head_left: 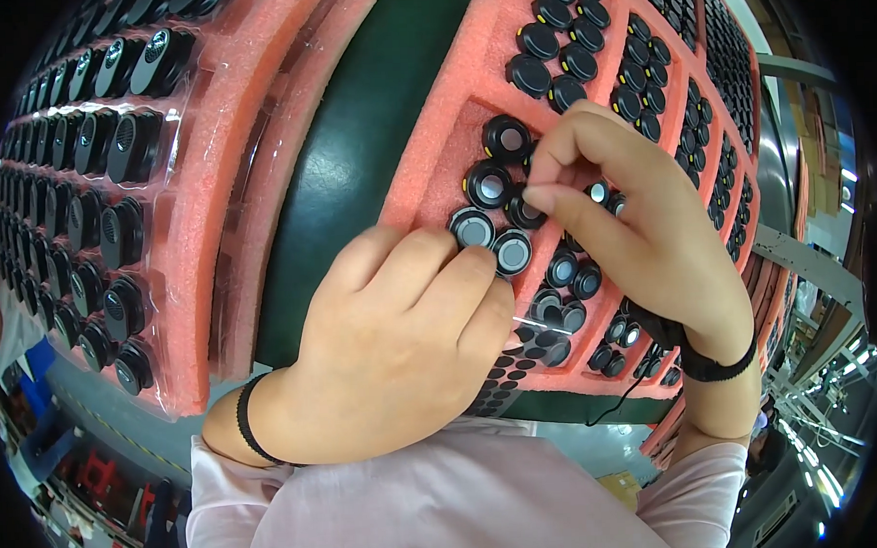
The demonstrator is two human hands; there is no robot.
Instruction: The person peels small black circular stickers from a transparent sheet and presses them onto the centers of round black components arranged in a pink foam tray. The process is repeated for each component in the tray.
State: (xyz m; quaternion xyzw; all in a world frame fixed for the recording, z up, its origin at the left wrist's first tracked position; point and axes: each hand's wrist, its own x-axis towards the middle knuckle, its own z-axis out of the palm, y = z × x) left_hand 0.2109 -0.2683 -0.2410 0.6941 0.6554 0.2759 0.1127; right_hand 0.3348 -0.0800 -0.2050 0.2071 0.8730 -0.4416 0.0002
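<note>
My left hand [402,333] is palm down with its fingers curled and its fingertips hidden, right against black round parts with pale ring-shaped faces [472,229]. A sheet of black round dots [505,383] comes out beside that hand, partly covered by it; whether the hand grips it is not visible. Thumb and index finger of my right hand [639,209] are pinched together just over a black round part [525,211]. Anything between those two fingertips is too small or hidden to make out. The parts lie in a compartment of a pink foam tray [435,163].
Other tray compartments hold many black round parts [578,61], some with yellow marks. On the left, stacked pink foam [228,185] carries a clear plastic tray of black oval parts [135,144]. A dark green work surface [357,151] runs between. A thin black cord [612,408] hangs near my right wrist.
</note>
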